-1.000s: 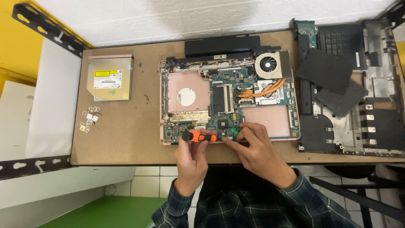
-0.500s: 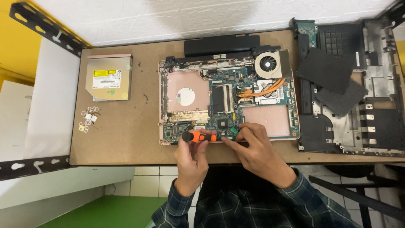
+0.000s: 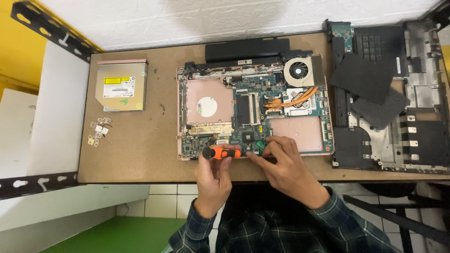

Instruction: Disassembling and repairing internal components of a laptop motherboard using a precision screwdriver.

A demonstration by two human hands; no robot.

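An opened laptop base [image 3: 206,105] with a bare green circuit board, a round fan [image 3: 298,70] and orange copper heat pipes lies on the brown table [image 3: 136,150]. My left hand [image 3: 213,175] grips an orange and black screwdriver [image 3: 222,152] lying sideways over the board's near edge. Its tip points right toward my right hand [image 3: 281,164], whose fingers pinch at the tip beside a small green part on the board.
A silver optical drive [image 3: 121,85] lies at the table's left, small metal brackets [image 3: 98,132] in front of it. A black battery [image 3: 247,48] sits behind the laptop. Black laptop casing [image 3: 398,117] and dark covers [image 3: 361,77] fill the right side.
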